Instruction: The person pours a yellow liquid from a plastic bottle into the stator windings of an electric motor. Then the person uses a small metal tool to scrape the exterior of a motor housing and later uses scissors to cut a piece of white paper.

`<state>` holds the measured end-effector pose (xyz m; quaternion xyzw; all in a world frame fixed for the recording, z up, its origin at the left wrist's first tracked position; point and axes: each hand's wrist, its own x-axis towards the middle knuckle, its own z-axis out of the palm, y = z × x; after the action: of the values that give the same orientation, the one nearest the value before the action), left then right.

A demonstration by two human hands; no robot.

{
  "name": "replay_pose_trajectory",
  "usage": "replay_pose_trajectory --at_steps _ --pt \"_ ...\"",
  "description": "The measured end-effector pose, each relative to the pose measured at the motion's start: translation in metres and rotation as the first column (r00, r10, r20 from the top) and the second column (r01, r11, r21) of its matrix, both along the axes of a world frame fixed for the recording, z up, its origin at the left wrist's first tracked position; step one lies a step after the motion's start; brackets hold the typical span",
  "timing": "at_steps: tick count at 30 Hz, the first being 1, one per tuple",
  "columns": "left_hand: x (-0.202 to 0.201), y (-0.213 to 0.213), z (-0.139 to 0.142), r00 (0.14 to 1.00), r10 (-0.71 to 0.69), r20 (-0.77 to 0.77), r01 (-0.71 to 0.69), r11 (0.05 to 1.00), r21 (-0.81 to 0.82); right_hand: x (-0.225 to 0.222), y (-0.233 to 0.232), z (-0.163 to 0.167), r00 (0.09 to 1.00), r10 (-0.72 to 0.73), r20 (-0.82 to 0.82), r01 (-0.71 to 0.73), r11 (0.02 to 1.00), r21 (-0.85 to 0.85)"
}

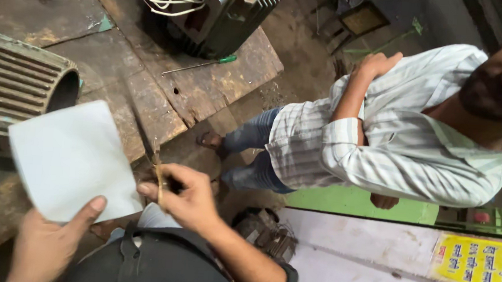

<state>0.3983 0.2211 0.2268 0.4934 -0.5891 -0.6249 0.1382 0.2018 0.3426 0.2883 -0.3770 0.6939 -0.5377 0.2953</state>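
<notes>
Worn wooden desk (166,94), motor housing (13,86) cut off at left. Left hand (50,239) pinches a pale sheet (70,158) over the desk; right hand (185,198) closes on a blurred thin strip (159,179), just beside the sheet.

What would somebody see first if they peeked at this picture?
Probably the pale sheet, bright against the dark wooden workbench, held at its lower edge by the left hand. Beside it the right hand pinches a thin straw-coloured strip. To the right stands another person in a striped shirt, and a ribbed metal motor casing lies at the far left.
</notes>
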Motion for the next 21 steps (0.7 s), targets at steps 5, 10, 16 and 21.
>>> replay_pose_trajectory --at_steps 5,10,16,21 --pt "0.009 -0.009 0.013 0.997 0.051 -0.057 -0.059 0.986 -0.155 -0.114 0.045 0.095 0.619 0.776 -0.12 -0.732 0.626 0.271" --pt "-0.004 -0.007 0.013 0.982 0.107 -0.152 -0.134 0.975 -0.177 -0.171 0.071 0.104 0.255 0.943 0.214 -0.964 0.265 -0.02" --pt "-0.039 0.006 0.028 0.945 0.167 -0.28 -0.215 0.965 -0.149 -0.179 0.078 0.072 0.32 0.9 0.295 -0.944 0.33 0.016" --pt "-0.071 0.01 0.036 0.915 0.211 -0.345 -0.283 0.943 -0.173 -0.191 0.083 0.049 0.439 0.863 0.249 -0.897 0.438 0.064"
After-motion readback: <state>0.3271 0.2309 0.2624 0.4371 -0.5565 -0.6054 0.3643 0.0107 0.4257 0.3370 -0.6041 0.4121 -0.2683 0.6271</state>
